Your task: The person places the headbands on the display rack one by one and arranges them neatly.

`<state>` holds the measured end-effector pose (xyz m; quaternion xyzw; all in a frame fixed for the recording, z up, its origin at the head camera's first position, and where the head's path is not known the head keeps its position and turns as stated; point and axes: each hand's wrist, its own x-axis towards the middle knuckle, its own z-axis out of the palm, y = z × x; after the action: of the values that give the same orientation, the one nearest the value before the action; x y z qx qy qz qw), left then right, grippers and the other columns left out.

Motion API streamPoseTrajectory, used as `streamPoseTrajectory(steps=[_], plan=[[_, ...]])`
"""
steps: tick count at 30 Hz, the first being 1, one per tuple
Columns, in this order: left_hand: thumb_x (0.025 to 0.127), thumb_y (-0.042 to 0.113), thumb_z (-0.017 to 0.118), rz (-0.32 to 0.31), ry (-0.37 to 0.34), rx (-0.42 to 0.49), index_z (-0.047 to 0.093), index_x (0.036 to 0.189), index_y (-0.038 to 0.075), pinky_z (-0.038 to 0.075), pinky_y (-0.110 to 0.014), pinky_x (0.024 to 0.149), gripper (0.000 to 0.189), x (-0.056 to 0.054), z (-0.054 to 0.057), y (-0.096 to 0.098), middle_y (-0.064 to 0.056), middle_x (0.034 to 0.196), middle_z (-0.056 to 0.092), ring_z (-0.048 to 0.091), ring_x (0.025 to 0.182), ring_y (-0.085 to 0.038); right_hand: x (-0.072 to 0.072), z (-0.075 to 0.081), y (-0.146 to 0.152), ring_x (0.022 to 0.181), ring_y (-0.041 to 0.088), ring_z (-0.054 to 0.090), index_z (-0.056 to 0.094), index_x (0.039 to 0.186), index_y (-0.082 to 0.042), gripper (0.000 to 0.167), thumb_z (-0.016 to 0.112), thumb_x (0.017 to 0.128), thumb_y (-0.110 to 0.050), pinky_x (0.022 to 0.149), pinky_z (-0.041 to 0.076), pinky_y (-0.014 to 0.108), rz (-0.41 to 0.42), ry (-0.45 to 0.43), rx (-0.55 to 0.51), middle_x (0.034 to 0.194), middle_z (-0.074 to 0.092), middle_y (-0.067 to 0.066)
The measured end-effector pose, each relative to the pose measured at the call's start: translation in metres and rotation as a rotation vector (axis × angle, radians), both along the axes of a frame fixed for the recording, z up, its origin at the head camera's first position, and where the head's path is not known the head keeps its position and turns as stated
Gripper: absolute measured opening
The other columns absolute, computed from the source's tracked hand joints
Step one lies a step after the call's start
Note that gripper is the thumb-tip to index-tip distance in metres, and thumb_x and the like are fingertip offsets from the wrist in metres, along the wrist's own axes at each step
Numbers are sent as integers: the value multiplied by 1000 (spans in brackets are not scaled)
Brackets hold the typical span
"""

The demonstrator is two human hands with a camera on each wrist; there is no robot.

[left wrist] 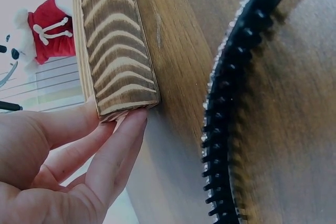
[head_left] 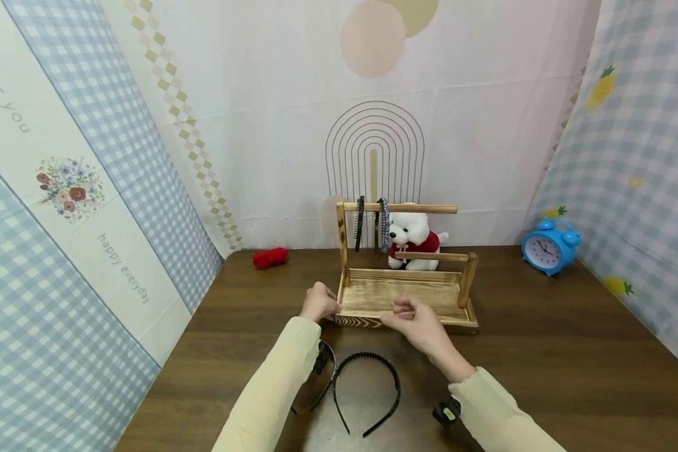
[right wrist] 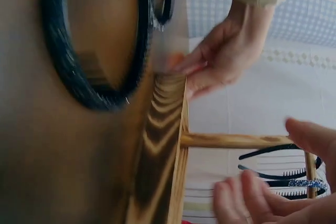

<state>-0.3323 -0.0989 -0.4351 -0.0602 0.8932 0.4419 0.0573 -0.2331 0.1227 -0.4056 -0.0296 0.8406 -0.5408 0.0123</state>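
Observation:
A wooden rack [head_left: 358, 321] with a shallow tray and two bars stands on the table. My left hand [head_left: 320, 302] pinches the tray's left front corner between thumb and fingers, as the left wrist view shows close up. My right hand [head_left: 420, 325] hovers by the tray's front edge, fingers loosely bent and holding nothing. From the upper bar hang a black headband [head_left: 359, 225] and a blue-and-white patterned headband [head_left: 385, 227]. Before the rack lies a black toothed headband [head_left: 397, 383]. Beside it is a second headband [head_left: 332, 358], partly covered by my left sleeve.
Behind the rack sits a white plush dog [head_left: 409, 229] in a red top. A red bundle [head_left: 270, 257] lies at the back left. The blue alarm clock [head_left: 550, 247] stands at the back right. Cloth curtains hang around the brown table [head_left: 542, 364].

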Motion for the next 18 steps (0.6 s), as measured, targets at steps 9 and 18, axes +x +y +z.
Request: streamPoseTrajectory(steps=[9, 18], plan=[[78, -1, 77, -3, 4, -20, 73, 96, -7, 63, -34, 58, 19, 0, 2, 1, -25, 98, 68, 71, 58, -27, 36, -26, 8, 103, 28, 60, 56, 127, 2, 54, 79, 82, -18, 79, 54, 44, 145, -227, 184, 112, 62, 14], [78, 0, 78, 13, -40, -40, 72, 96, -7, 62, -33, 57, 20, -6, 0, 2, -26, 101, 67, 71, 58, -27, 47, -35, -7, 77, 30, 57, 42, 137, 5, 69, 79, 82, -16, 63, 49, 42, 271, -231, 462, 124, 45, 25]])
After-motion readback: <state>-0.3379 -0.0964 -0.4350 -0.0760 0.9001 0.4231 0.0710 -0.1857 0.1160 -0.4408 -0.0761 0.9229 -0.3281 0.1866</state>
